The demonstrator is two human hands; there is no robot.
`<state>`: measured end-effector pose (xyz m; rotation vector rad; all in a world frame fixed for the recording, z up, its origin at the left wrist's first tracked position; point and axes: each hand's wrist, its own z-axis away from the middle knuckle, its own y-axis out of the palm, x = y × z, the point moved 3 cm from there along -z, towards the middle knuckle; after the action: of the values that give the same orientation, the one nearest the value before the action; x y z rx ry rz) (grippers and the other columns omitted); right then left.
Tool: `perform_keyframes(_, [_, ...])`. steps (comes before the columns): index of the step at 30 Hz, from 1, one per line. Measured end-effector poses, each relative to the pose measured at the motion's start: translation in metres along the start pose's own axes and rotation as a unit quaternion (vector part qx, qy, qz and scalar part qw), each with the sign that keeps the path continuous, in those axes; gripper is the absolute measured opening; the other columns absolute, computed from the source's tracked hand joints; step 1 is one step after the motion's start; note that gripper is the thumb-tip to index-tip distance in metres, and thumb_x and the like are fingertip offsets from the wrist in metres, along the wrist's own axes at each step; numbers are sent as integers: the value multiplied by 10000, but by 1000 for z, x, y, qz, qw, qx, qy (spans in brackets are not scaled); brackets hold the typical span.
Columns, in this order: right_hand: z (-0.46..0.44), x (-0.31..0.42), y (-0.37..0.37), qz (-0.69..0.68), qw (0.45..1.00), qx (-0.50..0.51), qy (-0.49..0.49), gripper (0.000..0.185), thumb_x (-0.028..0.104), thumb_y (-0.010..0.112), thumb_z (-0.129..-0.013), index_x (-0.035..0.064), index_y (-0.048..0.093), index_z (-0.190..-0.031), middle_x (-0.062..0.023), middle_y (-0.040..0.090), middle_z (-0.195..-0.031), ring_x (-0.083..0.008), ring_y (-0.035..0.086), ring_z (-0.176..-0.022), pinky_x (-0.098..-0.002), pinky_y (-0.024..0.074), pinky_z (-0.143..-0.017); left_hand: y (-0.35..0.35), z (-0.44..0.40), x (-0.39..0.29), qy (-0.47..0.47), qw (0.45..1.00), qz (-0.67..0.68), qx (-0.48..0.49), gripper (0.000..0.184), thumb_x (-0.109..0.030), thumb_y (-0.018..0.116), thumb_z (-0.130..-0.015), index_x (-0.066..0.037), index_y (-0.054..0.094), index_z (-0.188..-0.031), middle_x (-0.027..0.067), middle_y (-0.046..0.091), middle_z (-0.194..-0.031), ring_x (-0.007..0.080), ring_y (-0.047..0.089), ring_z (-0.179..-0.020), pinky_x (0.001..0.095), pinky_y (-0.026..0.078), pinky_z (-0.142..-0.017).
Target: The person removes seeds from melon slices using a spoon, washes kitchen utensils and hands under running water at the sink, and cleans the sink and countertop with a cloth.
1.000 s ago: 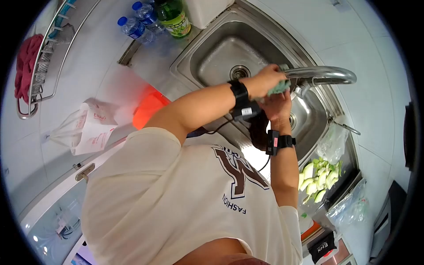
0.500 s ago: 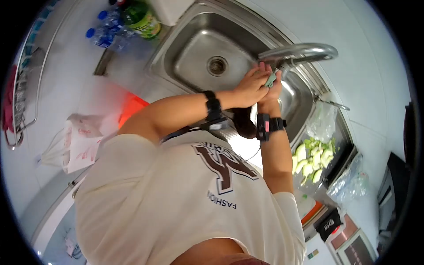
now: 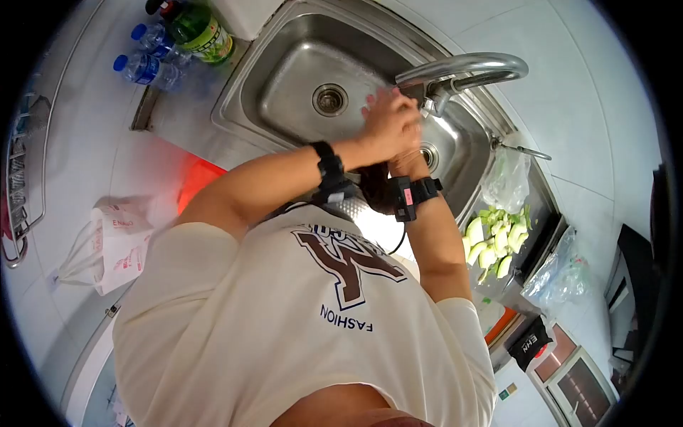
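Note:
My left hand (image 3: 390,127) lies over my right hand (image 3: 408,145) in front of the faucet (image 3: 462,67), above the divider of the double sink (image 3: 284,107). The left fingers curl across the right hand and are blurred. Most of the right hand is hidden beneath; pinkish fingertips poke out on the far left side, and I cannot tell whose they are. Anything pressed between the palms is out of sight. Each wrist wears a black strap with a small box. Dark hair hangs just behind the hands, in front of the sink.
Cut pale green vegetable pieces (image 3: 498,242) lie right of the sink, beside a clear plastic bag (image 3: 506,178). A green pump bottle (image 3: 199,32) and two water bottles (image 3: 146,70) stand at the left. A white paper bag (image 3: 119,245) and a wire rack (image 3: 28,164) are farther left.
A small grey-green piece showed between my hands before; now it is hidden. My left hand has turned and closed over the right one. The whole view has shifted slightly.

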<state>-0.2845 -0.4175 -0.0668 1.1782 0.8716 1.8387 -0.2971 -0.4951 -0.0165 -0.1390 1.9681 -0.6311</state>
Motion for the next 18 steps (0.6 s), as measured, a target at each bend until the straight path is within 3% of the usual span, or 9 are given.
perform_keyframes(1, [-2, -9, 10, -5, 1000, 7, 15, 507, 490, 323, -961, 136, 389, -1318, -126, 419, -1347, -334, 399, -1237, -452, 340, -1023, 7, -7, 11, -66, 996, 62, -9, 226, -222, 543, -863, -58, 595, -1009, 155, 552, -1112, 346, 491, -1084, 419, 407, -889])
perform_keyframes(2, [7, -12, 40, -16, 996, -79, 21, 499, 484, 340, -958, 90, 454, -1241, -129, 467, -1293, -308, 453, -1185, -430, 367, -1013, 9, -10, 9, -133, 989, -27, -56, 231, -240, 531, -878, -55, 593, -1001, 156, 580, -1071, 356, 522, -1036, 426, 426, -851])
perform_keyframes(3, [7, -11, 40, -14, 997, -78, 21, 499, 484, 340, -958, 90, 454, -1241, -129, 467, -1293, -308, 453, -1185, -430, 367, -1013, 12, -12, 8, -206, 968, -106, -93, 240, -258, 519, -894, -51, 592, -993, 157, 607, -1030, 366, 554, -988, 433, 444, -813])
perform_keyframes(5, [6, -16, 35, 24, 995, -57, 83, 498, 481, 338, -960, 60, 486, -1181, -118, 522, -1221, -290, 501, -1123, -416, 397, -989, -4, -22, 27, -181, 981, 48, 48, 292, -247, 527, -889, -17, 579, -1060, 197, 642, -963, 365, 615, -883, 417, 477, -747])
perform_keyframes(6, [3, -19, 30, 19, 995, -55, 84, 488, 471, 331, -966, 64, 483, -1189, -112, 554, -1168, -290, 521, -1087, -424, 413, -969, -8, -23, 26, -192, 980, 14, 44, 287, -243, 514, -895, 19, 568, -1001, 207, 652, -889, 381, 625, -813, 430, 486, -698])
perform_keyframes(9, [2, -26, 11, 24, 991, -94, 92, 463, 446, 331, -974, 80, 472, -1221, -108, 531, -1209, -281, 516, -1094, -421, 410, -967, -11, -21, 34, -236, 964, 126, 7, 289, -263, 504, -906, 13, 571, -957, 199, 650, -870, 370, 624, -797, 417, 487, -698])
perform_keyframes(13, [11, -27, 8, 57, 987, -96, 113, 444, 414, 351, -977, 91, 447, -1266, -91, 480, -1290, -257, 469, -1157, -437, 385, -983, -8, -14, 52, -267, 956, 124, 15, 303, -290, 488, -919, 0, 572, -934, 177, 651, -848, 346, 625, -780, 408, 485, -695])
perform_keyframes(15, [8, -23, 3, 180, 969, -160, 59, 452, 395, 357, -979, 91, 416, -1307, -85, 419, -1358, -257, 399, -1225, -454, 359, -994, -9, -7, 63, -311, 945, 100, 30, 311, -295, 479, -924, -1, 580, -933, 173, 645, -865, 330, 617, -814, 407, 471, -726])
perform_keyframes(18, [8, -17, 4, 191, 970, -121, 92, 430, 267, 470, -951, 55, 399, -1318, -109, 414, -1353, -273, 386, -1221, -454, 361, -990, -10, 7, 81, -354, 915, 172, 87, 320, -267, 490, -898, 34, 562, -982, 185, 605, -991, 273, 574, -957, 376, 435, -807])
